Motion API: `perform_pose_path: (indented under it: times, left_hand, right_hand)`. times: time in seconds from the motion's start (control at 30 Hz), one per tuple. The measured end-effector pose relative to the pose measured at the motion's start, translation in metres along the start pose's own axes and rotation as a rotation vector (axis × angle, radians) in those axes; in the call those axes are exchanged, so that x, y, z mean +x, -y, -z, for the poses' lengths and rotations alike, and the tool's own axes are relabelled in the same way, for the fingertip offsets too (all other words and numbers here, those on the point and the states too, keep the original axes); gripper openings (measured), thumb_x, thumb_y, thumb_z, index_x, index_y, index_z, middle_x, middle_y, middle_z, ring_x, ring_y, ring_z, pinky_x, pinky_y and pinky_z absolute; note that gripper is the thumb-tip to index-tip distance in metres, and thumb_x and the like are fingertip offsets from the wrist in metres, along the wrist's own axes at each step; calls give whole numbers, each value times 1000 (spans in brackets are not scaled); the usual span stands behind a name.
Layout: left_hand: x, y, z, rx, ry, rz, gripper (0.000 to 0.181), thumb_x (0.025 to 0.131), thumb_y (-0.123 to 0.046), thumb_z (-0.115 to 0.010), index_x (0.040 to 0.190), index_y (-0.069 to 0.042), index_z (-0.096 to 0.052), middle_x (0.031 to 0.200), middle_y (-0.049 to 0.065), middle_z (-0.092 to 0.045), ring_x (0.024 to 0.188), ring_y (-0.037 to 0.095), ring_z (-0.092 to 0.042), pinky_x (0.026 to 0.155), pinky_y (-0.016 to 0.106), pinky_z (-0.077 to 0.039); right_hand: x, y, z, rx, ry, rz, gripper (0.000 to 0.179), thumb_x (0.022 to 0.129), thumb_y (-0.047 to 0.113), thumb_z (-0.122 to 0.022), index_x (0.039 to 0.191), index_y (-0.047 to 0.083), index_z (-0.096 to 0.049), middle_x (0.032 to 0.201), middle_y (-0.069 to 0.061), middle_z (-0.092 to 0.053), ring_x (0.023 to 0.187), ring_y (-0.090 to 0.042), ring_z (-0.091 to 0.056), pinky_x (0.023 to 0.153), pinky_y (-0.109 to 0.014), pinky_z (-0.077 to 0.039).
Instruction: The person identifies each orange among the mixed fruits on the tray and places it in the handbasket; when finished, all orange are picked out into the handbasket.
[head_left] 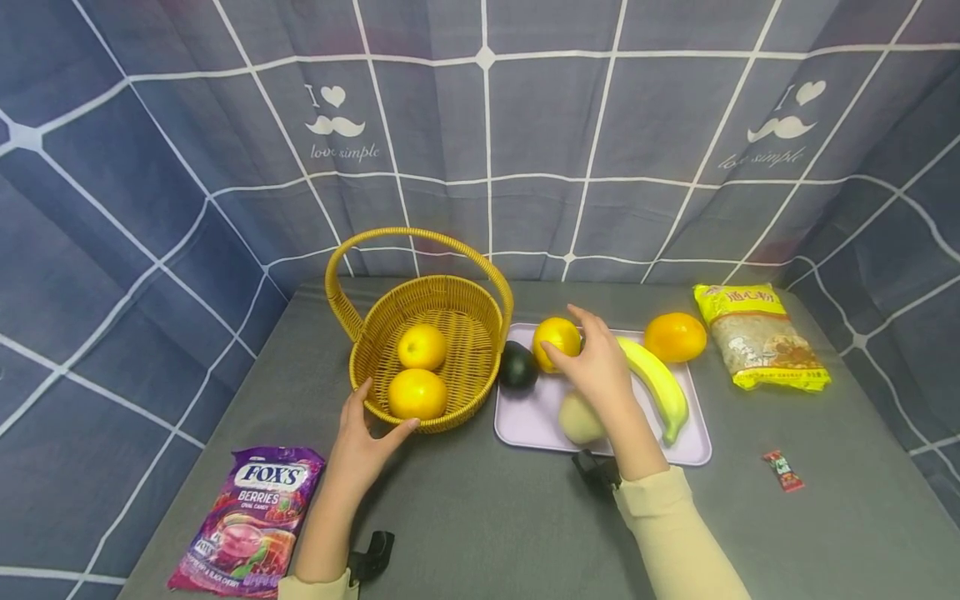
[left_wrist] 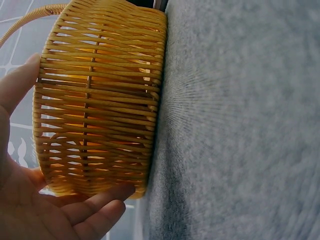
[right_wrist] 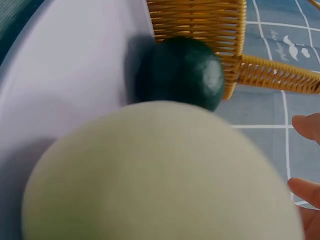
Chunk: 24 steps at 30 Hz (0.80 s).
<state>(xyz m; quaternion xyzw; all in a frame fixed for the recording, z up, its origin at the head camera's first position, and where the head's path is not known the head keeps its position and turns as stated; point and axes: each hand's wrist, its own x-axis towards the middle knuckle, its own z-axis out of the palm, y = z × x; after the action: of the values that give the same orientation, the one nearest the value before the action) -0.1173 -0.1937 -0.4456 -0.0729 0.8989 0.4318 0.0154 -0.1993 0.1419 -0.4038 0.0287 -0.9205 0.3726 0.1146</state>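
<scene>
My left hand [head_left: 360,446] touches the near left side of a wicker basket [head_left: 480,408], thumb and fingers spread along it; the left wrist view shows the same hand [left_wrist: 55,200] against the weave. Inside the basket lie two yellow-orange fruits, one orange [head_left: 422,347] behind another orange [head_left: 417,394]. Over a pale lilac tray [head_left: 525,429], my right hand [head_left: 600,367] has its thumb and fingers spread beside an orange [head_left: 555,343]. Whether they touch it cannot be told. Under this hand sits a pale green round fruit [right_wrist: 160,180], with a dark green avocado-like fruit [right_wrist: 182,72] near the basket.
A banana [head_left: 660,387] lies on the tray's right side, and another orange fruit [head_left: 675,337] is at its back right corner. Further right are a yellow food bag [head_left: 765,337] and a small red packet [head_left: 783,471]. A purple candy bag [head_left: 251,525] lies front left.
</scene>
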Motion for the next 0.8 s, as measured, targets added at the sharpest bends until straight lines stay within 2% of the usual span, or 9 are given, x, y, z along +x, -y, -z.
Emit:
perform_pose_path:
  times: [0.27,0.8]
  left_hand:
    - [0,0,0,6,1,2,108,77,-65,-68,155,-18,-12,158,21,-9,130,42,-40,104,59,-33]
    - [0,0,-1,2,-7,-3,107,77,-64,-69,155,-17,-12,157,20,-11,130,41,-40,103,59,-33]
  right_hand:
    - [2,-8,-4,-43,36,-39,74,83,41,-72,144,10,-44,141,-19,-46,127,-40,-44,105,-55,-34]
    - [5,-15,-17,-80,62,-42,74,81,40,-71,141,6,-44,138,-20,-49,121,-41,-48,101,-55,-37]
